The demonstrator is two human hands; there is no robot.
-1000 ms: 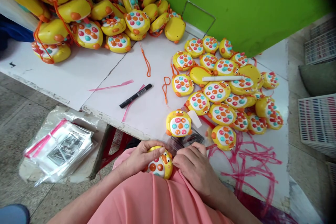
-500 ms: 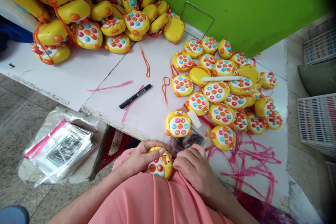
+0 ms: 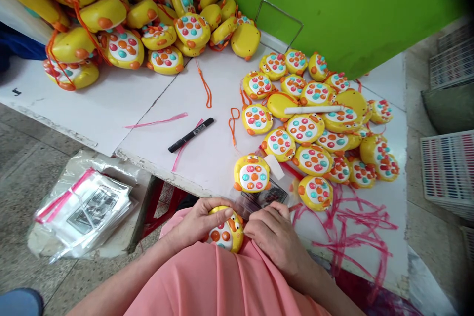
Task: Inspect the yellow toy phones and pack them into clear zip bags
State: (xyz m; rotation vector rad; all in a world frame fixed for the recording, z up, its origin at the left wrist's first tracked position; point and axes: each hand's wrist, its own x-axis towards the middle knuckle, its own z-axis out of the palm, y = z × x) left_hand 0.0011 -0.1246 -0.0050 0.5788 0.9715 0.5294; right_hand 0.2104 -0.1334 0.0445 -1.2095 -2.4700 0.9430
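Note:
My left hand (image 3: pixel 207 219) is wrapped round a yellow duck toy (image 3: pixel 224 232) with coloured buttons, held against the pink clothing at my lap. Close to the toy's right side, my right hand (image 3: pixel 272 232) has its fingers curled and pinched; what they hold is hidden. Just beyond the hands, another duck toy (image 3: pixel 252 174) lies face up at the table's front edge, beside a small white piece (image 3: pixel 274 167). A clear plastic bag with a dark print (image 3: pixel 272 195) lies partly under that toy.
Many duck toys (image 3: pixel 304 129) spread over the right of the table, with a white stick (image 3: pixel 314 109) on top. More toys (image 3: pixel 124 49) pile at back left. A black marker (image 3: pixel 190 135), orange cords (image 3: pixel 204 88), pink strips (image 3: pixel 355 222) and stacked plastic bags (image 3: pixel 92 207) lie around.

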